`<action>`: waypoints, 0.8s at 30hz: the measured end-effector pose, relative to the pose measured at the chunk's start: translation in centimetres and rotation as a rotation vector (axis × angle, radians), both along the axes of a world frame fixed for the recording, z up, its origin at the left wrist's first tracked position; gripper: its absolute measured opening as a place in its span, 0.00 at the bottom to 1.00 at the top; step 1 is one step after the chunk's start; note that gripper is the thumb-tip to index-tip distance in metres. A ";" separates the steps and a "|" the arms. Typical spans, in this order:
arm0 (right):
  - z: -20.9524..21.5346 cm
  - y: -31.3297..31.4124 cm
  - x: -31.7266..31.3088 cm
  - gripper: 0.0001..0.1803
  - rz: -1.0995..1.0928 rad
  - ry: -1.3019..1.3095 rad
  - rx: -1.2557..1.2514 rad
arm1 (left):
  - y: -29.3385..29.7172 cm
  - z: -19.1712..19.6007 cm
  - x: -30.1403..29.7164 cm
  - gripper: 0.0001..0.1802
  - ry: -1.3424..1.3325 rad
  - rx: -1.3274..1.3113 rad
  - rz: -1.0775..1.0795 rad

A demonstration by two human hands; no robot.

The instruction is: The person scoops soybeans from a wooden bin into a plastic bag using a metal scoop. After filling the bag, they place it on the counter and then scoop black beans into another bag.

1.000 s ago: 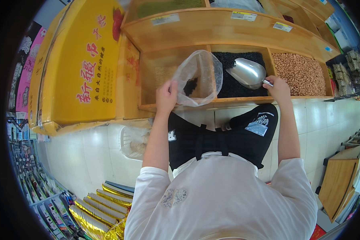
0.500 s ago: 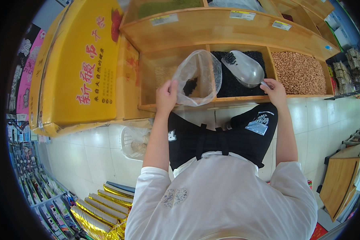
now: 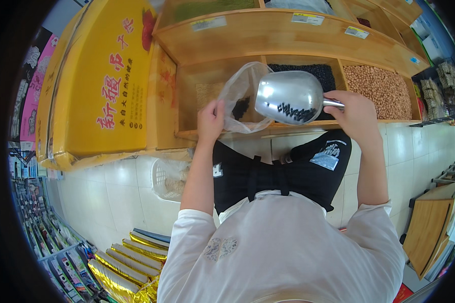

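Observation:
My left hand (image 3: pixel 211 120) grips the rim of a clear plastic bag (image 3: pixel 240 93), held open over the front edge of the wooden bins; a small heap of black beans lies in its bottom. My right hand (image 3: pixel 355 109) holds the handle of a shiny metal scoop (image 3: pixel 288 96), its mouth turned toward me and right beside the bag's opening. A thin layer of black beans rests inside the scoop. Behind the scoop is the bin of black beans (image 3: pixel 313 76).
A bin of light brown peanuts (image 3: pixel 384 91) sits to the right, a pale grain bin (image 3: pixel 205 93) to the left. A large yellow box (image 3: pixel 106 86) stands at the left. A white basket (image 3: pixel 167 179) sits on the tiled floor, gold packages (image 3: pixel 121 262) lower left.
My right hand has lifted the scoop out of the black bean bin and swung it left to the bag's mouth, now carrying beans. The left hand and bag have stayed in place.

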State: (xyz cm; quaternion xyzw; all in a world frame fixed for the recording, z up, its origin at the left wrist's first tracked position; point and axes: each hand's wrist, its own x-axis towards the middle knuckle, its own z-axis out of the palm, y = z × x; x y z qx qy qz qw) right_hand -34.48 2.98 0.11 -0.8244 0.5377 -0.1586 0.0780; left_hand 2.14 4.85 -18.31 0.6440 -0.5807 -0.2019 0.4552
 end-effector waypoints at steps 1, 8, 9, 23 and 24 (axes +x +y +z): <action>0.3 -0.3 1.2 0.14 0.022 0.108 -0.020 | 0.0 -0.1 0.0 0.19 0.006 0.007 0.000; 2.0 -0.1 1.8 0.14 0.075 0.196 0.003 | -0.1 -0.3 0.0 0.18 0.056 -0.049 0.013; 2.3 0.3 0.9 0.15 0.020 0.163 0.034 | -0.2 -0.3 -0.1 0.18 0.052 -0.042 0.013; -9.4 -4.8 -5.0 0.16 -0.284 0.098 0.199 | 0.0 0.4 -0.2 0.17 0.044 -0.014 0.006; -10.6 -5.2 -4.6 0.16 -0.286 0.050 0.247 | 0.0 0.3 -0.2 0.17 0.036 -0.011 0.006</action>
